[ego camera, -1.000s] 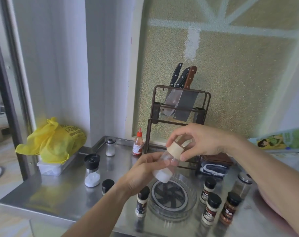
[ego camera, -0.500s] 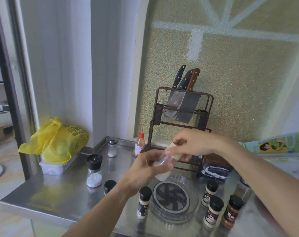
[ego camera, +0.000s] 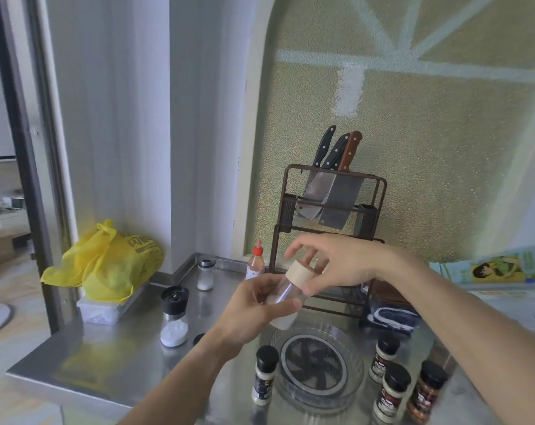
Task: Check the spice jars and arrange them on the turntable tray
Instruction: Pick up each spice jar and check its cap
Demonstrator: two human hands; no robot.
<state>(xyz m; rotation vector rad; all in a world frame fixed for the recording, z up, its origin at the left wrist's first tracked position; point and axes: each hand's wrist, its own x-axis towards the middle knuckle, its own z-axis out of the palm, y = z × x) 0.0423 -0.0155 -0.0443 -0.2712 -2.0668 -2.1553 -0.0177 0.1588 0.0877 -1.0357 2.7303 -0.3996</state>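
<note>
Clear jar (ego camera: 283, 297) tilted over the tray (ego camera: 318, 368), base down-left in the left hand (ego camera: 254, 314) wrapped round it, cap (ego camera: 300, 276) up-right pinched by right hand (ego camera: 336, 262) fingers.

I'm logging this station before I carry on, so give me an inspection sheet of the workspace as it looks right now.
Surface: steel counter, reflective.
Job's things: clear round turntable tray holds no jars; clear jar with beige lid held tilted above it; four black-capped spice jars stand around the tray.
Clutter: yellow plastic bag, black-topped grinder, brown knife rack.
Grippers: left hand grips the jar body; right hand pinches the lid.
Cables: nothing seen.
Surroundings: speckled green wall.
</note>
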